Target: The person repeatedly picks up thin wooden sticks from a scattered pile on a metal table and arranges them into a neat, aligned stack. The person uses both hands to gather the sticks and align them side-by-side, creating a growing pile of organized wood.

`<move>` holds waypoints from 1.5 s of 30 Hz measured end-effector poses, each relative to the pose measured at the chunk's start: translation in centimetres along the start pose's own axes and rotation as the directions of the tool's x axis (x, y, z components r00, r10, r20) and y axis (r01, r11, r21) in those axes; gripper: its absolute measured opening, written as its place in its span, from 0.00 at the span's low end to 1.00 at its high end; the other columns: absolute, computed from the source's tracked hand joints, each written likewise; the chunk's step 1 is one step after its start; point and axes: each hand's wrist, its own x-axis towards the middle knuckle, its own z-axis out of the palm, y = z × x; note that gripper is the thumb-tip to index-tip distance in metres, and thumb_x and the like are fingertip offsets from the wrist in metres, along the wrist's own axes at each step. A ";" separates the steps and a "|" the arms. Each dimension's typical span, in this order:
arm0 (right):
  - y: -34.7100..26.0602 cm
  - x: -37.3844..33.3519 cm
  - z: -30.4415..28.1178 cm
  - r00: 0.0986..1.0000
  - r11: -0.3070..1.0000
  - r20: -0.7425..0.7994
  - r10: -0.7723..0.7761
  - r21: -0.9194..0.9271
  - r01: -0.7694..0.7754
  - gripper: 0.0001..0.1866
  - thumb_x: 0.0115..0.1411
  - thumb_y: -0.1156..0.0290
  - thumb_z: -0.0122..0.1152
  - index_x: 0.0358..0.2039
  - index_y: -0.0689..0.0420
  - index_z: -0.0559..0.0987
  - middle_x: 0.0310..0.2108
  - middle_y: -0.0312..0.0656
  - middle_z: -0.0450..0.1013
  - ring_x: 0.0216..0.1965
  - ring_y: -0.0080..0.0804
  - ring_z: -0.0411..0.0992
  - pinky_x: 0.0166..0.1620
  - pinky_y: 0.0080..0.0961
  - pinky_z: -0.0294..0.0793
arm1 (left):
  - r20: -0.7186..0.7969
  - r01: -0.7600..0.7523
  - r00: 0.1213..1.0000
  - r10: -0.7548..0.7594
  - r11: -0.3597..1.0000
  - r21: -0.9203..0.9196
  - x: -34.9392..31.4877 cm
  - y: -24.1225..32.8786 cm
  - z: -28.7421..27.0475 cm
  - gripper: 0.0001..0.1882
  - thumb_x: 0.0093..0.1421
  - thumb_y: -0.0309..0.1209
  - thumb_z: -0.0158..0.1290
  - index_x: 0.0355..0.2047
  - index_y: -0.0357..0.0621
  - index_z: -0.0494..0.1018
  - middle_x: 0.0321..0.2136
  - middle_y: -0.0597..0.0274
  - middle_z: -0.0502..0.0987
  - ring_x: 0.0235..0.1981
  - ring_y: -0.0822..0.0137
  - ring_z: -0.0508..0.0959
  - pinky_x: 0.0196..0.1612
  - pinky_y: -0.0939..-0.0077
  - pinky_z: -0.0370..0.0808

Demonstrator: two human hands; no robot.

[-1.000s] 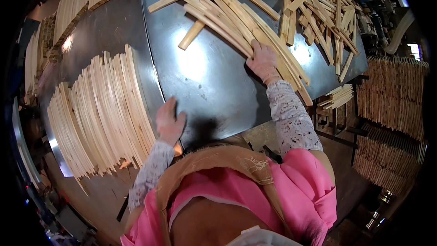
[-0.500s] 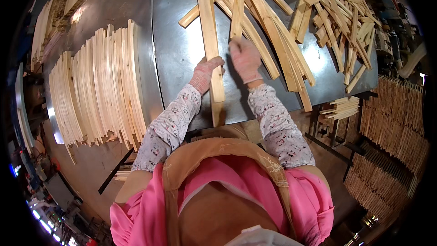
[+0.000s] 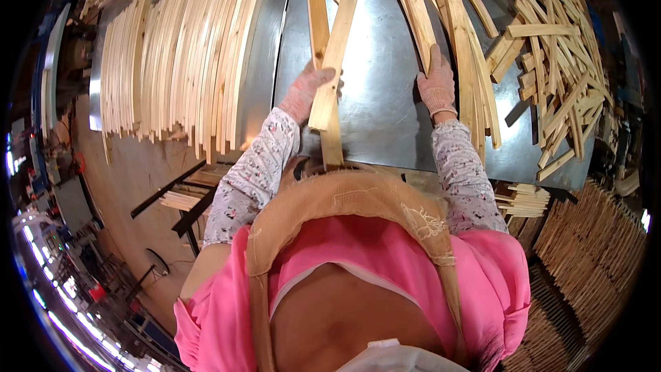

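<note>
My left hand (image 3: 303, 93), in a pale pink knit glove, is closed round the lower part of a pale wooden slat (image 3: 341, 38), which tilts up and to the right above the metal table. A second slat (image 3: 332, 148) crosses beneath it, its near end reaching the table's front edge; whether my fingers also grip that one is hidden. Farther right, my gloved right hand (image 3: 437, 88) has its thumb on the near end of another slat (image 3: 410, 10), with the fingers curled at its side. More loose slats (image 3: 465, 62) lie fanned out beside that hand.
Left on the metal tabletop (image 3: 372, 110) stands a row of slats set side by side (image 3: 186, 62). A jumbled heap of slats (image 3: 561, 62) covers the far right. Stacked wood (image 3: 585, 241) rises beyond the right edge, and a dark metal stand (image 3: 172, 193) is below the left one.
The whole view has shifted, with the table's contents now lower and farther right. My right hand has moved away from my left onto another slat. The left-hand slat now tilts rightward.
</note>
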 end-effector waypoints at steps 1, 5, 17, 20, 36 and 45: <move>0.5 -0.8 -0.5 0.996 0.996 0.078 0.049 -0.079 -0.043 0.49 0.60 0.67 0.67 0.80 0.50 0.56 0.61 0.66 0.74 0.58 0.65 0.76 0.62 0.51 0.76 | 0.025 0.022 0.999 -0.021 0.999 -0.030 -1.2 -1.3 0.1 0.29 0.67 0.30 0.62 0.64 0.37 0.64 0.45 0.50 0.80 0.40 0.61 0.83 0.39 0.67 0.87; -1.2 1.1 -3.2 0.978 0.976 0.203 0.046 0.201 -0.088 0.56 0.57 0.62 0.74 0.81 0.46 0.52 0.56 0.65 0.77 0.57 0.64 0.78 0.63 0.47 0.77 | -0.068 -0.109 0.991 0.117 0.989 0.101 -3.5 -2.1 0.5 0.32 0.64 0.27 0.63 0.66 0.37 0.64 0.44 0.51 0.81 0.39 0.62 0.84 0.39 0.65 0.86; -16.7 -9.6 4.8 0.658 0.509 0.674 -0.334 0.717 -0.476 0.43 0.61 0.68 0.70 0.70 0.75 0.60 0.37 0.50 0.79 0.37 0.41 0.79 0.45 0.29 0.84 | -0.481 0.367 0.817 0.320 0.355 0.860 -5.8 -0.1 -4.5 0.46 0.62 0.38 0.63 0.76 0.36 0.57 0.69 0.36 0.70 0.69 0.43 0.73 0.73 0.56 0.70; -20.0 -11.2 5.9 0.660 0.799 0.682 -0.315 0.566 -0.204 0.64 0.63 0.58 0.65 0.78 0.71 0.28 0.42 0.60 0.81 0.43 0.47 0.82 0.50 0.36 0.85 | -0.510 0.433 0.847 0.153 0.359 0.827 -5.9 1.6 -4.3 0.48 0.64 0.45 0.61 0.77 0.34 0.55 0.75 0.39 0.62 0.74 0.45 0.66 0.76 0.57 0.65; -4.0 -8.1 -3.4 0.976 0.975 -0.100 -0.194 -0.130 0.180 0.41 0.56 0.53 0.72 0.67 0.57 0.72 0.57 0.56 0.75 0.61 0.57 0.71 0.65 0.52 0.69 | -0.313 0.538 0.803 0.508 -0.389 0.748 -9.0 -0.7 -9.4 0.51 0.68 0.58 0.51 0.82 0.44 0.47 0.82 0.48 0.49 0.83 0.47 0.46 0.83 0.49 0.36; 16.7 -7.0 -7.0 0.988 0.986 -0.027 0.152 0.072 -0.150 0.48 0.57 0.50 0.74 0.72 0.60 0.68 0.60 0.60 0.77 0.62 0.56 0.75 0.65 0.45 0.74 | 0.058 -0.222 0.935 0.349 0.450 0.865 4.0 -12.0 15.4 0.37 0.70 0.46 0.57 0.73 0.35 0.66 0.65 0.42 0.76 0.68 0.46 0.74 0.73 0.62 0.66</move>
